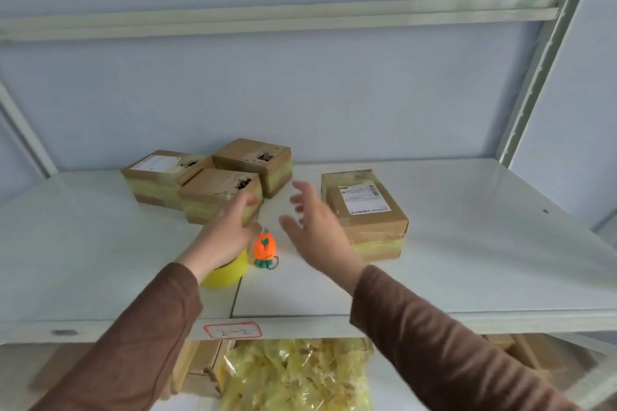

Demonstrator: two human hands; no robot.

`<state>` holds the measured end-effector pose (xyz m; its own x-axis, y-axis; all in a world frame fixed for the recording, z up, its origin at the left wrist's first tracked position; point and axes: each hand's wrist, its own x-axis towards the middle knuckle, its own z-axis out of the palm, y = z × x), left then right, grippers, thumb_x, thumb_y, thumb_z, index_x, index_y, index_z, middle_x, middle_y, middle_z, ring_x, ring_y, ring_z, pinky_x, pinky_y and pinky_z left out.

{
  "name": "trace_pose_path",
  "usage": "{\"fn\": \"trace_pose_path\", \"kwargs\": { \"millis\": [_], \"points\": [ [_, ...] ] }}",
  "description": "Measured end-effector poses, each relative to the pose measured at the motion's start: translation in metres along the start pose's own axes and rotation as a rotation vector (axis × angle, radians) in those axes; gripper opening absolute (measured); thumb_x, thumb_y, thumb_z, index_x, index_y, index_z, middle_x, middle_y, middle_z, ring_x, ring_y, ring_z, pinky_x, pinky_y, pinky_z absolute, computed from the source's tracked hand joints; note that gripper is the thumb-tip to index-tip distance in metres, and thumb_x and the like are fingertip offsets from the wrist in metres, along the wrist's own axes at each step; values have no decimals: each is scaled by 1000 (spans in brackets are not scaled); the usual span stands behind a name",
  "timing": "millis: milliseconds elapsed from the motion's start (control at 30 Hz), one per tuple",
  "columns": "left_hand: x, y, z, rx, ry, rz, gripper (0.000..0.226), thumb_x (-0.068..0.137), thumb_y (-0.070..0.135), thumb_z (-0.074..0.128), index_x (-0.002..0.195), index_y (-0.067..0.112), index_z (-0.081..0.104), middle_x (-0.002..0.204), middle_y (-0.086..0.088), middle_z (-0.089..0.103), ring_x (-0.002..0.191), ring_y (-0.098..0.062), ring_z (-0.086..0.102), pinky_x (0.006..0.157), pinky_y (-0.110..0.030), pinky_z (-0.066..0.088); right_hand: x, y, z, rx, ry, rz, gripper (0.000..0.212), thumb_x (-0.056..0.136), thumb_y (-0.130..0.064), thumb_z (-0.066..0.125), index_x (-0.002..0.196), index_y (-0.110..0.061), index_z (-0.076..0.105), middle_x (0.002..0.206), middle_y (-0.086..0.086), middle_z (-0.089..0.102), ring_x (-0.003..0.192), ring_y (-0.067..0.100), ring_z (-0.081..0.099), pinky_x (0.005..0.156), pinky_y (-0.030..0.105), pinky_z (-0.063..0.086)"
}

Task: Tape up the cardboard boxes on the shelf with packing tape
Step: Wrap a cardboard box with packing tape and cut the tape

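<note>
Several brown cardboard boxes with yellowish tape bands sit on the white shelf [467, 243]. One box [213, 192] with a torn top is nearest my left hand [230, 230], whose fingers reach its right front corner. Two more boxes [157, 177] [253, 160] stand behind it. A labelled box [367, 213] lies to the right. My right hand [314, 223] hovers open with spread fingers between the box groups, holding nothing. A yellow tape roll [227, 272] lies under my left wrist. An orange carrot-shaped cutter [264, 248] stands between my hands.
A shelf beam [300, 15] runs overhead, and an upright post [547, 53] rises at the right. The front edge carries a red-framed label [232, 330]. Below, a bag of yellow tape scraps [293, 374] and more cardboard [197, 367] sit on the lower level.
</note>
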<state>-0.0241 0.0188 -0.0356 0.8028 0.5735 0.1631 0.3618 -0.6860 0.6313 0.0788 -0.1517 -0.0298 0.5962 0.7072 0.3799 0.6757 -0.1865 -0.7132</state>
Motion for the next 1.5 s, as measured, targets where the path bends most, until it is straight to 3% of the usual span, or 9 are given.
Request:
{"fn": "trace_pose_path", "kwargs": {
  "millis": [133,267,433,600,800,967,1167,1333,1500],
  "points": [
    [-6,-18,3,450,-287,-29,70,92,35,64,154,23,36,158,-1,40,145,-22,32,114,-37,35,5,8,55,25,-229,347,90,98,-32,64,161,-13,3,140,18,55,125,35,57,104,43,47],
    [-4,-25,11,521,-188,47,31,93,27,59,124,20,64,125,0,61,123,-23,47,95,-31,41,13,7,80,47,-161,400,91,93,-33,70,160,-15,10,124,15,65,112,34,64,94,39,51],
    [-13,-18,5,245,-118,79,10,88,25,73,79,24,69,80,8,57,87,-20,54,66,-33,34,10,11,73,515,-131,449,25,89,-16,75,110,-3,68,92,8,63,81,21,61,69,36,56],
    [-21,5,0,-127,-130,68,8,86,29,75,78,28,73,76,-2,71,70,-16,62,66,-32,43,1,0,42,547,-145,286,24,102,-33,62,95,-13,51,87,4,53,77,16,51,64,31,47],
    [-27,40,10,-232,-155,206,20,86,33,70,77,15,67,65,-7,62,59,-10,51,60,-32,39,-6,-20,2,-140,77,138,53,93,-69,50,80,-20,36,77,-5,48,67,11,45,58,27,28],
    [-36,54,21,-497,-207,197,30,92,22,76,71,6,63,69,-7,58,68,-17,50,68,-32,36,-10,-15,-73,154,467,293,46,99,-53,57,77,-19,37,67,-4,41,59,16,37,60,33,32],
    [-26,75,26,-957,-253,-56,19,87,19,79,68,17,74,73,-3,72,64,-15,64,69,-30,51,-84,-18,-51,415,99,130,18,105,-31,56,112,-16,52,89,3,72,75,12,67,68,24,51],
    [-17,94,31,-1124,-306,-114,8,78,13,80,73,17,76,76,-1,75,71,-14,68,70,-28,57,-119,-25,-39,232,6,55,71,103,-22,60,156,-52,23,106,22,64,95,44,59,90,56,51],
    [-8,102,24,-1049,-603,-82,6,91,15,71,88,14,76,84,-2,76,75,-13,73,74,-33,63,-131,-18,-77,211,110,-6,61,101,-31,60,150,-57,35,81,13,43,69,18,38,67,21,39]
  ]
}}
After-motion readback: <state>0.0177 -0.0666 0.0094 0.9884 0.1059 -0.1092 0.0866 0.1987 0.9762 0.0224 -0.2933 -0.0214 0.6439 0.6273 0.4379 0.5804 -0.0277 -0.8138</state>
